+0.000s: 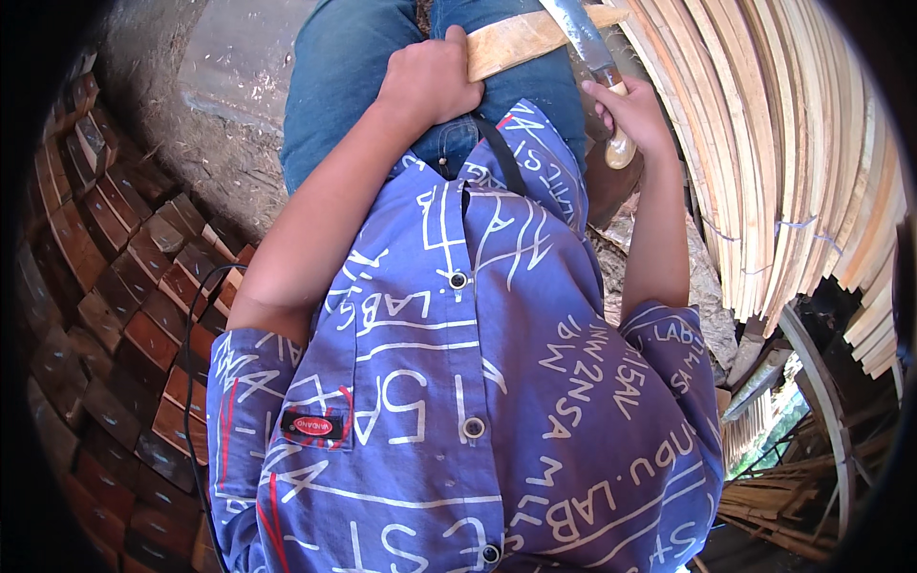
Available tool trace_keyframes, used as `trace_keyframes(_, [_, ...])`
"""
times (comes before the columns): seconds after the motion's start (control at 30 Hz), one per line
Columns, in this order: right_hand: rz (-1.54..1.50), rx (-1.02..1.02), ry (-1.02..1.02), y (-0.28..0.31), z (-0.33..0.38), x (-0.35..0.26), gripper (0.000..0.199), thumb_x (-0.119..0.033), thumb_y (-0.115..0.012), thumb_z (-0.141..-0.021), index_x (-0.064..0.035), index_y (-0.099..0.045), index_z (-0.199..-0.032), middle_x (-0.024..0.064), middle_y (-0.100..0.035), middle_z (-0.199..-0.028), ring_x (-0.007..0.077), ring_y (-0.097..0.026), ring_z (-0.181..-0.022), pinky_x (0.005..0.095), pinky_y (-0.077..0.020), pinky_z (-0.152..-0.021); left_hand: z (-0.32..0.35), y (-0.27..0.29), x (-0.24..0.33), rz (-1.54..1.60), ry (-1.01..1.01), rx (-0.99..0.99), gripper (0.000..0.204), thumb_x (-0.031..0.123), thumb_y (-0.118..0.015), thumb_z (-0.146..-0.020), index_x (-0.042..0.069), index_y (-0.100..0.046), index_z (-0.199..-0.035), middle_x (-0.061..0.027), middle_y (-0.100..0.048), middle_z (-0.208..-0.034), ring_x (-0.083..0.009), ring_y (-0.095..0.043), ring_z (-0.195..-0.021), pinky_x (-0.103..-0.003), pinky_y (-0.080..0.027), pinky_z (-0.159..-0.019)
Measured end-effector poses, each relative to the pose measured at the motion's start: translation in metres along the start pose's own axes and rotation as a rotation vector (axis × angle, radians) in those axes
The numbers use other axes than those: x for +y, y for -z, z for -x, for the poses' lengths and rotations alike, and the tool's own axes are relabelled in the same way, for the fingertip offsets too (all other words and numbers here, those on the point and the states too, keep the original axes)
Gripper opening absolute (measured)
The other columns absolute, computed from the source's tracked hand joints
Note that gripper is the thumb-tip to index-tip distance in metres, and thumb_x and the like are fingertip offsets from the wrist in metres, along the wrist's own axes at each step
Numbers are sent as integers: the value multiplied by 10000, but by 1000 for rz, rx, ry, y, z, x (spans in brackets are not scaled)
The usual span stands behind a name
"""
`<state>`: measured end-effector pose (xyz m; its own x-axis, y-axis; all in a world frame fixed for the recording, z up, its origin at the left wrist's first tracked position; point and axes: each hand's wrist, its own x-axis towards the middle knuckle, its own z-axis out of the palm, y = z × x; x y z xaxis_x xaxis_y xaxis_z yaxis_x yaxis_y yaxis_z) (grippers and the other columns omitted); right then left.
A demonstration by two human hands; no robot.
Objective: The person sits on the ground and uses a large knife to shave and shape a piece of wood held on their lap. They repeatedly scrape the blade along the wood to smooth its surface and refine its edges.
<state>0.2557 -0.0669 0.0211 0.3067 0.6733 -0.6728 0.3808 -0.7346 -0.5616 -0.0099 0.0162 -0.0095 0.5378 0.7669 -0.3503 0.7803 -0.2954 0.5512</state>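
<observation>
My left hand point(430, 78) is closed around the near end of a flat, pale wooden slat point(516, 45), resting over my jeans. The slat points right and narrows toward its far end. In my right hand point(638, 116) is a large knife point(579, 31), gripped by its light wooden handle, with the thumb along it. Its broad metal blade points up and left and crosses over the slat near the narrow end. The blade's tip runs out of the top of the picture. Whether the edge bites into the wood, I cannot tell.
Long pale wooden strips point(755, 124), tied with thin cord, lie in a big bundle at the right. Stacked reddish-brown wooden blocks point(124, 258) fill the left side. A dark cable point(194, 320) hangs by my left sleeve. Loose thin strips point(774, 516) lie at the lower right.
</observation>
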Motion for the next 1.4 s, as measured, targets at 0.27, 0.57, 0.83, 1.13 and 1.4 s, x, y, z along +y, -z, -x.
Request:
trace_keyframes(0.27, [-59,221,-13,4,-16,-2,168,-122,-690,-821,19,-613,-870,43,-595,-633,108,-562,-490,263,-446,-434,-4,-2,-4,0,-69,72,403,283,-654,-729,-8,-499,-961,-223,-671,-841,-405,-654,-829,-487,-517,-775])
trace_keyframes(0.57, [-196,303,-14,-20,-5,-1,157,-101,-685,-795,18,-605,-858,58,-589,-609,119,-551,-462,274,-437,-404,-4,7,-21,58,-115,-76,557,447,-618,-761,-15,-473,-1036,-253,-644,-956,-435,-621,-910,-487,-486,-810])
trace_keyframes(0.83, [-269,298,84,-21,17,-8,145,-112,-694,-778,1,-625,-837,29,-553,-549,107,-514,-419,277,-406,-385,5,19,-18,315,-140,-48,522,368,-768,-755,-19,-504,-986,-272,-643,-868,-448,-624,-877,-481,-484,-765])
trace_keyframes(1.13, [172,463,605,-32,27,-39,280,-205,-741,-760,-46,-688,-985,216,-671,-803,387,-651,-751,423,-515,-678,-6,-1,-37,818,-64,-392,416,-28,-552,-824,-12,-439,-1224,-117,-632,-994,-184,-659,-838,-315,-557,-769])
trace_keyframes(1.4, [283,632,843,-46,38,-60,268,-181,-733,-760,-77,-685,-1002,170,-675,-838,364,-657,-783,442,-526,-701,6,-3,-39,801,-30,-237,492,-37,-621,-701,35,-490,-1170,-41,-544,-861,-151,-535,-671,-286,-446,-584])
